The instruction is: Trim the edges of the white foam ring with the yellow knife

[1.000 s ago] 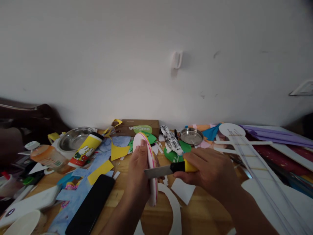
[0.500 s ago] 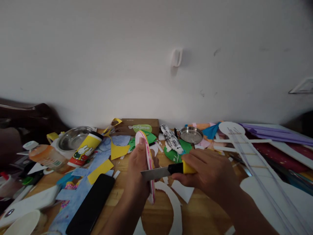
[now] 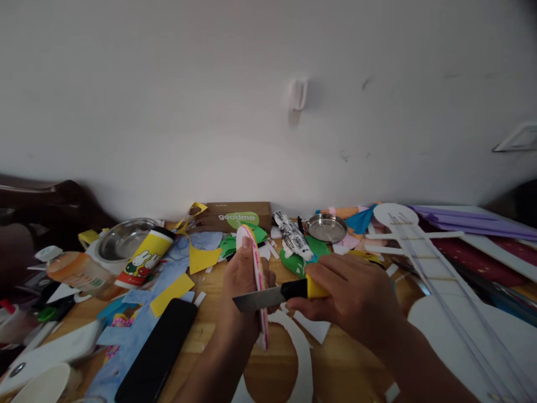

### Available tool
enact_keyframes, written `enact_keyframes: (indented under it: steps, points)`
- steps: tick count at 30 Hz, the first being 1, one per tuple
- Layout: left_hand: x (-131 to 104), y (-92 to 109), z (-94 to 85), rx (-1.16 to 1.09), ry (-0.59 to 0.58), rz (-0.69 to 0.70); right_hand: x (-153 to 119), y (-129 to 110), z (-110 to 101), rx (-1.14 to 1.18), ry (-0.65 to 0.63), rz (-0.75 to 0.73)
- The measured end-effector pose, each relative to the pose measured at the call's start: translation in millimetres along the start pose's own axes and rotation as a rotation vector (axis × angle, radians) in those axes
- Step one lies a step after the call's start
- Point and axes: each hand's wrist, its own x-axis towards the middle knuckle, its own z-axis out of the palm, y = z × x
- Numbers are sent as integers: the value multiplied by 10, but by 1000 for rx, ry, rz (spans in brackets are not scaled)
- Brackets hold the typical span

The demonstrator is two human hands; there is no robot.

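My left hand holds a thin pink and white foam disc upright on its edge above the wooden table. My right hand grips a yellow and black utility knife. Its long blade points left and lies across the disc's edge, reaching past it over my left fingers. A curved white paper strip lies on the table below both hands.
A black phone lies left of my left arm. Behind it are a yellow cartoon cup, a steel bowl, a brown box and a small steel dish. White and purple boards fill the right.
The knife blade has slid leftward across the disc's edge and sits a little lower. The disc has turned more edge-on to me. The view has shifted slightly.
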Motion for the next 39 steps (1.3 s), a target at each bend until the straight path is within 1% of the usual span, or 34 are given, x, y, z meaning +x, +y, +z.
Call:
enact_keyframes:
  steps: [12, 17, 24, 29, 35, 39]
  points:
    - [-44, 40, 10, 182, 0, 26, 3, -13, -5, -4, 6, -2]
    - [-52, 48, 18, 149, 18, 23, 15, -20, -11, -5, 10, 9]
    - [-77, 71, 24, 238, 24, 46, 18, 5, -20, -19, 1, 4]
    - [-114, 98, 44, 206, 16, 25, 23, -4, -16, -3, 12, 20]
    - [-128, 74, 31, 209, 28, 6, 6, -7, 10, -12, 18, 28]
    - [-121, 69, 29, 240, 14, 25, 19, -26, 15, 15, 38, 32]
